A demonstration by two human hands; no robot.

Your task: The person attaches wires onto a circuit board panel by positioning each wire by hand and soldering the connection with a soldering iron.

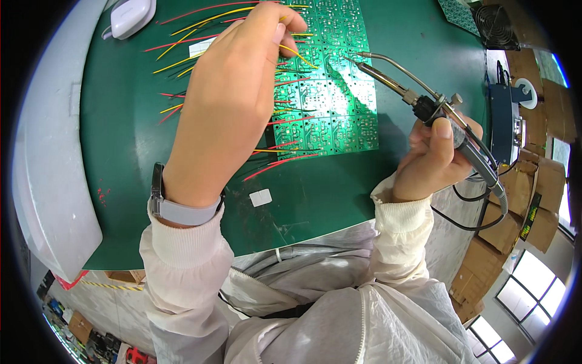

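Note:
A green panel of circuit boards point(339, 130) lies on the table, with red, black and yellow wires sticking out over its left side. My left hand point(233, 91) is over these wires, its thumb and forefinger pinching a yellow wire point(298, 54) whose end reaches the panel. In my right hand point(438, 151) is a soldering iron point(388, 82) with a thin metal solder-feed tube point(406, 67) fixed alongside it. The iron's tip points up and left, over the panel's upper right part. Whether it touches the board I cannot tell.
On the green table point(424, 36) are a white rounded case point(131, 17) at the upper left and a small white label point(260, 198) near the front. A black fan point(497, 25) and a blue box-shaped device point(503, 121) stand at the right. Cardboard boxes point(485, 261) lie beyond the table.

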